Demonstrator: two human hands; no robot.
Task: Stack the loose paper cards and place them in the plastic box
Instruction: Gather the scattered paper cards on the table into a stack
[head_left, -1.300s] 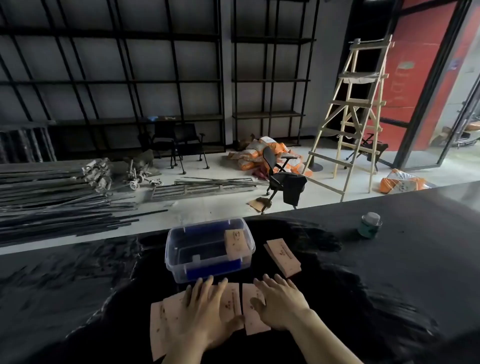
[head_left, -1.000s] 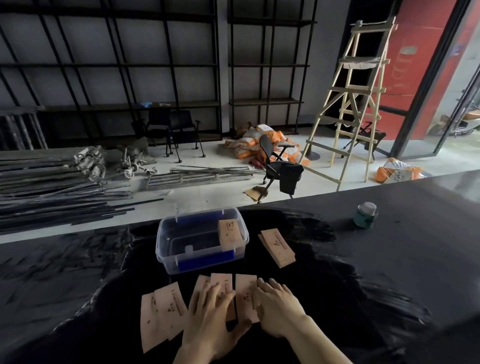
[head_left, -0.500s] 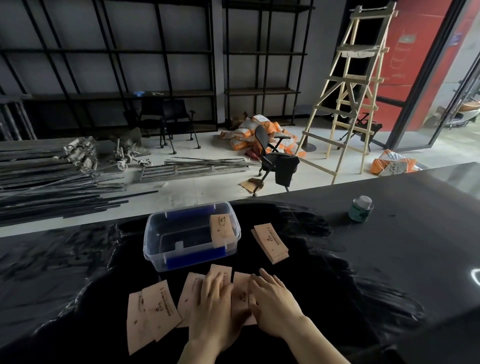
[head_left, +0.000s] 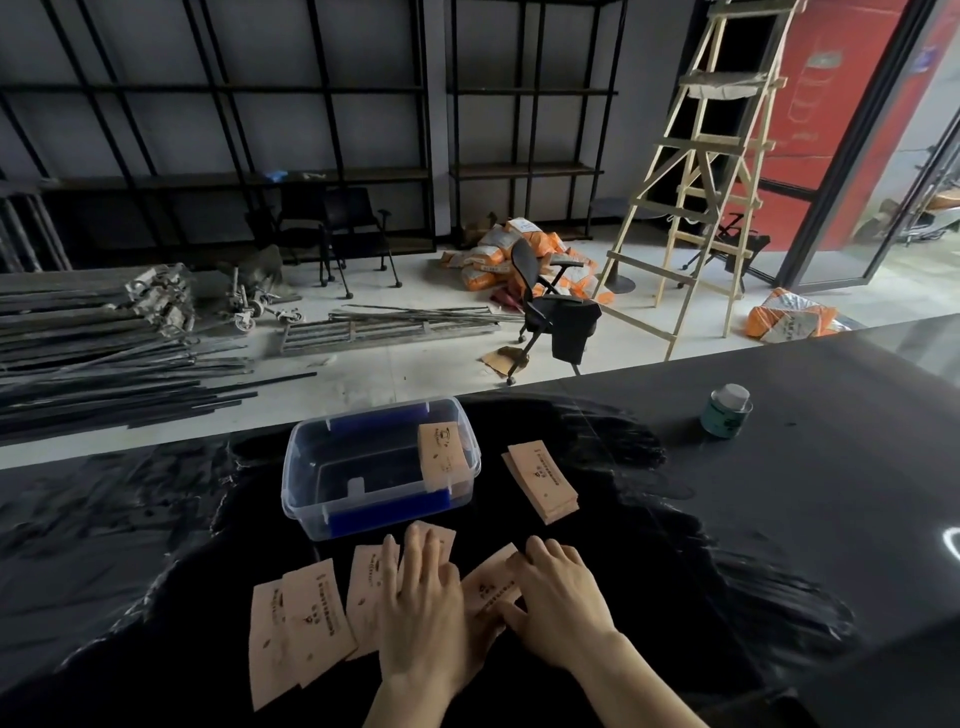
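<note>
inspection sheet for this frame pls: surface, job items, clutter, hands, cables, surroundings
Surface: black table, dark and glossy.
Job's things: clear plastic box, open, one card leaning inside at its right end; stacked cards right of the box; loose cards fanned out near the front edge.
Clutter: small green tin, far right.
Hands: left hand flat on loose cards; right hand on a tilted card; nothing lifted.
Cables: nothing seen.
Surroundings: wooden ladder, office chair, orange sacks, metal bars, shelving.
</note>
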